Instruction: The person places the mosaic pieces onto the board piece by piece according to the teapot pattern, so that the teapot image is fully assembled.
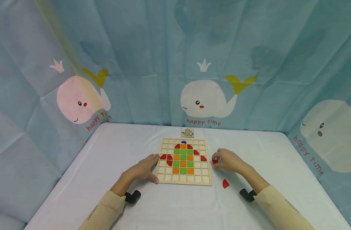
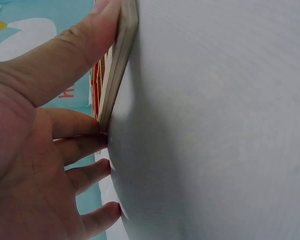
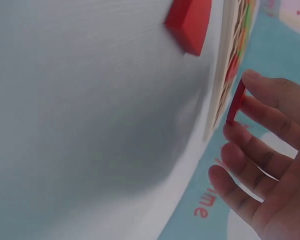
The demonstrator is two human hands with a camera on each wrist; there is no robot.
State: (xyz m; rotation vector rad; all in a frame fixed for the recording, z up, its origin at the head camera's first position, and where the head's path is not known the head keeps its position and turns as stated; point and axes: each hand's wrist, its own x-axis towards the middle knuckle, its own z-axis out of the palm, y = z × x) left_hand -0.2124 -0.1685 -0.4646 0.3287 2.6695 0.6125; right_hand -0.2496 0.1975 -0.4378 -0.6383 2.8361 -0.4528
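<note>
A square wooden grid board lies on the table, with green, orange and red pieces and one blue piece set in its cells. My left hand rests at the board's left edge, thumb and fingers spread; in the left wrist view the thumb touches the board's side. To the right of the board, my right hand pinches a small red tile between thumb and fingertips. The right wrist view has this red tile edge-on, held above the table. A loose red quarter-circle piece lies nearer me.
Behind the board lies a small pattern card with a coloured picture on a grid. A white cloth covers the table. Blue curtains printed with whales hang at the back and sides. Black devices are worn at both wrists.
</note>
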